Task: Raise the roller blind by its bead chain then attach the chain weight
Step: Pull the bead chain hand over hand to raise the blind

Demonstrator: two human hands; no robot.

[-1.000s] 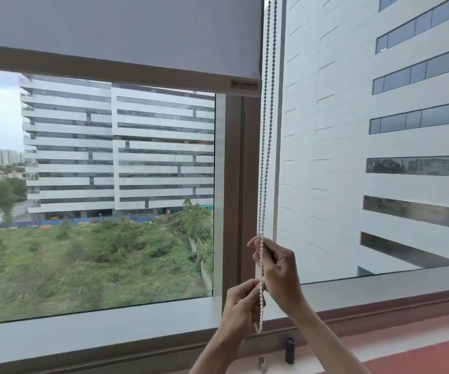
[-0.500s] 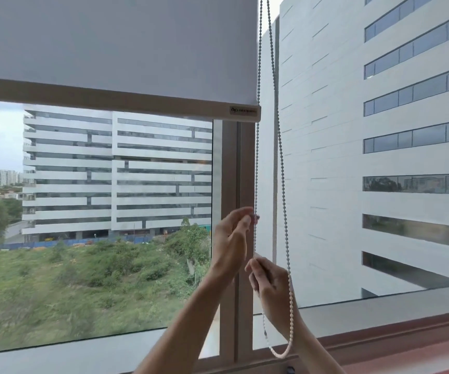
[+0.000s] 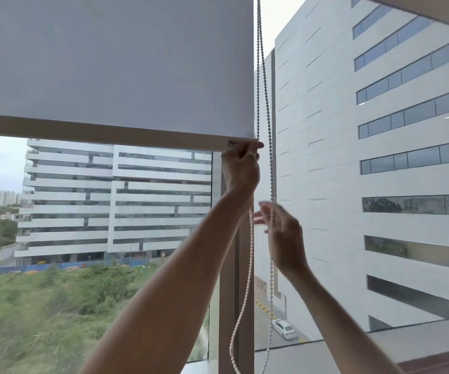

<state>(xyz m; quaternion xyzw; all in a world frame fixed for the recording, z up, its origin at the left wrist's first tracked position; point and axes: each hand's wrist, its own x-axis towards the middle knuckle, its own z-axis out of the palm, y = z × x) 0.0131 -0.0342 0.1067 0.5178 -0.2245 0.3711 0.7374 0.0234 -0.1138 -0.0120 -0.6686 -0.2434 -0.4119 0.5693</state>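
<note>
A grey roller blind (image 3: 115, 63) covers the upper part of the left window pane, and its beige bottom bar (image 3: 96, 132) hangs about a third of the way down the view. The white bead chain (image 3: 265, 85) runs down along the blind's right edge in two strands and loops low near the sill. My left hand (image 3: 242, 168) is raised to the bar's right end, pinching the left strand there. My right hand (image 3: 282, 233) is lower and to the right, blurred, with its fingers spread around the right strand. No chain weight is in view.
A brown vertical mullion (image 3: 231, 279) stands behind my left arm. The window sill (image 3: 420, 344) runs along the bottom right. White office buildings, a grassy lot and a parked car lie outside the glass.
My left hand has climbed up the left strand from mid-window to the blind's bottom bar. My right hand has opened and loosened around the other strand. The view has tilted upward.
</note>
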